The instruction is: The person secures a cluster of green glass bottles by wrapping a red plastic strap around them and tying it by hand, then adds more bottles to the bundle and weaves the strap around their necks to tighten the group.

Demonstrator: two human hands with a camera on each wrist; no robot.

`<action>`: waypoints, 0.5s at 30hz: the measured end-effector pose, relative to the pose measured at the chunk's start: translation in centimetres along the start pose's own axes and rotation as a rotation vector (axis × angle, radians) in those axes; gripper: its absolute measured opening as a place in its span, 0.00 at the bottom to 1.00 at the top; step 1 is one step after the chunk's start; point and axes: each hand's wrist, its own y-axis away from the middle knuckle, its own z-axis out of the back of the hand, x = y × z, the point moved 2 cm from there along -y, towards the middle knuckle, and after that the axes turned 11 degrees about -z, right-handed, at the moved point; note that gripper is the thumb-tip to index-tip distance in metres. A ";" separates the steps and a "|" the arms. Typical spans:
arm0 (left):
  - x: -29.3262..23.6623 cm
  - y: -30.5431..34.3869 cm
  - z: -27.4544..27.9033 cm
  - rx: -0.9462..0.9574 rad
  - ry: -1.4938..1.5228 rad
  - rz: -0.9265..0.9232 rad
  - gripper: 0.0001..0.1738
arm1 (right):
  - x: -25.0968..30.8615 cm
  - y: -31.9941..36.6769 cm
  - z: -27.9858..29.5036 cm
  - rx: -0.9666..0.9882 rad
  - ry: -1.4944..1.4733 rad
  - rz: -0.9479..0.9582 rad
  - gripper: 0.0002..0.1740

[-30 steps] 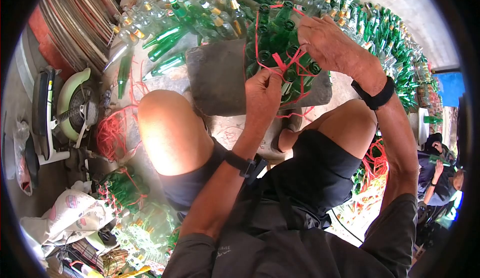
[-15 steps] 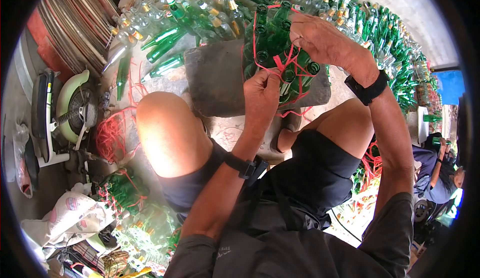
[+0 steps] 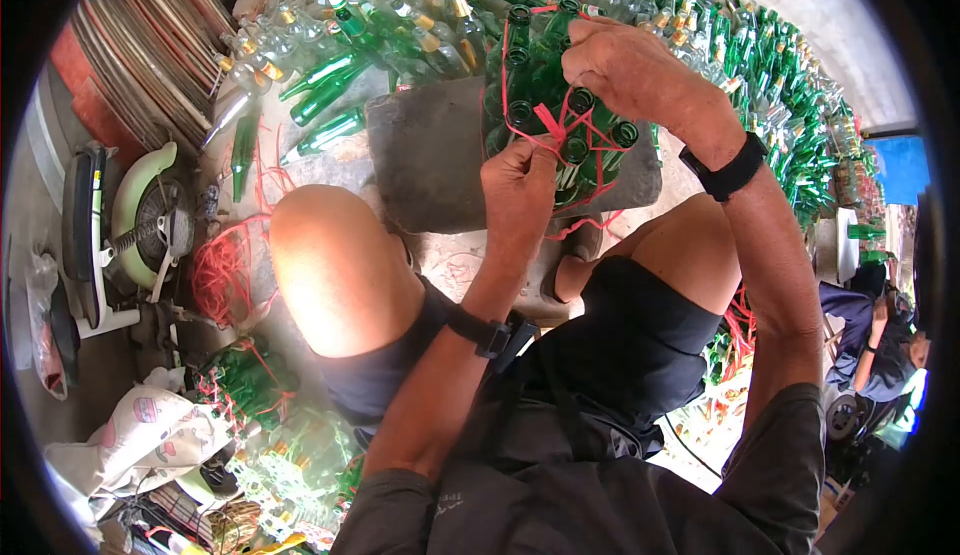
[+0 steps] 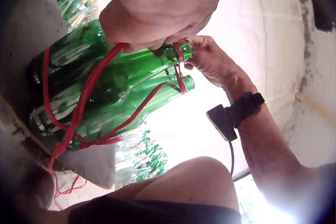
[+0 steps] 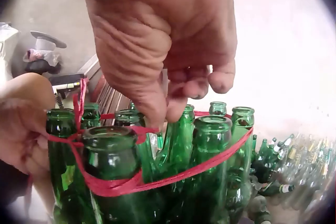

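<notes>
Several green glass bottles stand bunched upright on a dark stone slab, with red plastic twine looped round their necks. Lower turns of the twine cross the bottle bodies in the left wrist view. At the near side of the bunch, my left hand pinches the twine between thumb and fingers, close to a knotted part. My right hand reaches over the bottle tops from the right. In the right wrist view, the right hand's thumb and forefinger pinch a piece of twine between the necks.
Heaps of green and clear bottles lie behind and to the right. Loose red twine is tangled on the floor at left, near a scooter wheel. My bare knees flank the slab. Another person is at far right.
My right hand has shifted a little left over the bottle tops, covering another neck. My left hand keeps its pinch on the twine near the knot.
</notes>
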 end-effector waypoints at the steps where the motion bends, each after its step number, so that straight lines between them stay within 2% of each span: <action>1: 0.1 0.0 0.3 0.023 -0.011 0.024 0.09 | -0.1 0.0 -0.3 0.001 0.000 -0.002 0.06; 3: 0.0 -0.1 0.6 0.046 -0.021 0.048 0.11 | -0.7 -0.1 -1.3 0.070 0.009 -0.100 0.06; 9: -0.7 -0.4 1.0 0.060 -0.168 0.039 0.09 | -1.6 0.3 -1.8 0.028 -0.169 -0.100 0.06; 15: -1.2 -0.8 1.4 0.089 -0.261 -0.074 0.08 | -1.7 1.0 -2.2 0.026 -0.162 -0.096 0.08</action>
